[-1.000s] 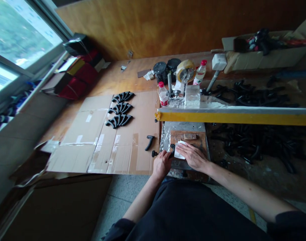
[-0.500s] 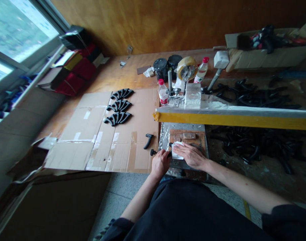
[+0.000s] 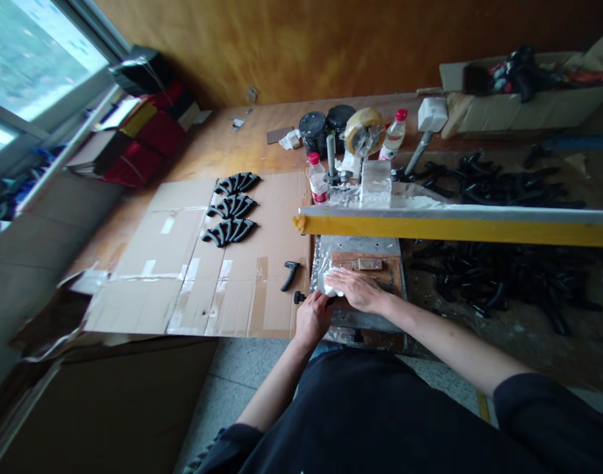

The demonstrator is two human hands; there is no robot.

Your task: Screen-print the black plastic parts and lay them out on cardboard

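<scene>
My left hand (image 3: 313, 320) is closed around a dark part at the front left of the metal plate (image 3: 375, 247). A black knob-like end (image 3: 299, 297) shows left of my fist, and a short black piece shows to its right. My fingers hide the middle, so I cannot tell whether these are one part. My right hand (image 3: 358, 289) presses a folded white cloth or paper (image 3: 332, 282) just beyond my left hand, its fingers laid over it. Nearby on the cardboard (image 3: 242, 276) lies a single curved black handle (image 3: 290, 275).
Three fanned rows of black handles (image 3: 230, 232) lie on the cardboard. A yellow-faced bar (image 3: 430, 230) crosses above the plate. Behind it stand a tape roll (image 3: 365, 131), bottles (image 3: 317, 178) and black tubs (image 3: 313, 131). Loose black handles (image 3: 499, 283) are heaped at right.
My right hand has slid left with the white cloth or paper, which now looks more crumpled. My left hand stays in about the same place. The view has shifted slightly.
</scene>
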